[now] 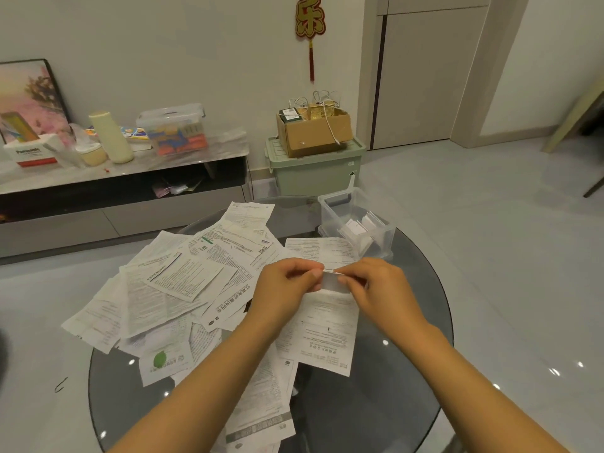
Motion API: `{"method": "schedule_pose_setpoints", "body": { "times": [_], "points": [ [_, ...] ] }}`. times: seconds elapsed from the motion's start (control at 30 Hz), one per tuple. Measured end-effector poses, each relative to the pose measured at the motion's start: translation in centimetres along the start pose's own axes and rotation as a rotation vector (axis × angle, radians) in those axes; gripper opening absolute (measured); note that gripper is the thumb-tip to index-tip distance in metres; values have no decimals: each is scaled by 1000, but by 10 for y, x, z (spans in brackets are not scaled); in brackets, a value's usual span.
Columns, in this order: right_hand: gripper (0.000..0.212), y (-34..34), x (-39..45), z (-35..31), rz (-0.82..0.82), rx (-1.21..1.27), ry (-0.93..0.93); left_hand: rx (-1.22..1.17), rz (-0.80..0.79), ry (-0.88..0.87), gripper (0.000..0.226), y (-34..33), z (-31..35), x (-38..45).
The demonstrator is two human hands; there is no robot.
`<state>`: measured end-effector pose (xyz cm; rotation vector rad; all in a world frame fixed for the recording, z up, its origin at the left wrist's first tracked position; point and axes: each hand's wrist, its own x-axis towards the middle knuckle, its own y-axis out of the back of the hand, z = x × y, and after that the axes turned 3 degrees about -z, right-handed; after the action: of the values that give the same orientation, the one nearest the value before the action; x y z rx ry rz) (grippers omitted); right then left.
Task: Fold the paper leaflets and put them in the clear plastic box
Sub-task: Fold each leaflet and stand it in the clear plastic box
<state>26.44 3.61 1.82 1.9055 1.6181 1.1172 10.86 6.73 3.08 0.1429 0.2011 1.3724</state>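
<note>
Bare dark glass shows along the near right rim of the round table (376,403), while loose leaflets (170,289) cover its left half, some hanging past the left edge. Above the middle of the table, the left hand (287,286) and right hand (376,286) pinch a small folded leaflet (333,281) between curled fingers and thumbs, one at each end; it is white, creased narrow, and held just over a printed sheet (327,335) lying flat. At the far right edge stands the clear plastic box (356,220), lid off, with a few folded papers inside. Open grey floor (506,256) spreads right of the table. Far off, a green bin (313,171) carries a cardboard box (313,132) against the wall.
</note>
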Motion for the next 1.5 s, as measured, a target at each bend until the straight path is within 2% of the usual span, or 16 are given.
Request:
{"method": "schedule_pose_setpoints", "body": {
  "times": [0.27, 0.47, 0.67, 0.8, 0.9, 1.03, 1.2, 1.37, 1.5],
  "points": [
    [12, 30, 23, 10, 70, 29, -176, 77, -25, -126, 10, -29, 24, 42],
    [12, 45, 49, 24, 107, 52, -231, 91, -52, -211, 14, -42, 37, 71],
    [15, 46, 90, 39, 290, 17, -345, 403, 36, -303, 26, -50, 42, 101],
    [15, 32, 113, 46, 200, -108, -395, 676, 6, -331, 29, -52, 27, 113],
    [13, 21, 122, 50, 183, -249, -384, 755, -8, -336, 31, -54, 19, 114],
    [14, 13, 132, 53, 69, -495, -405, 733, -4, -344, 32, -54, 14, 115],
    [11, 9, 138, 52, -83, -639, -451, 690, -15, -341, 31, -54, 14, 114],
    [22, 14, 140, 52, -151, -635, -446, 629, -37, -328, 33, -54, 13, 111],
    [22, 25, 128, 43, -81, -566, -369, 564, -48, -309, 35, -48, 17, 95]
  ]
}}
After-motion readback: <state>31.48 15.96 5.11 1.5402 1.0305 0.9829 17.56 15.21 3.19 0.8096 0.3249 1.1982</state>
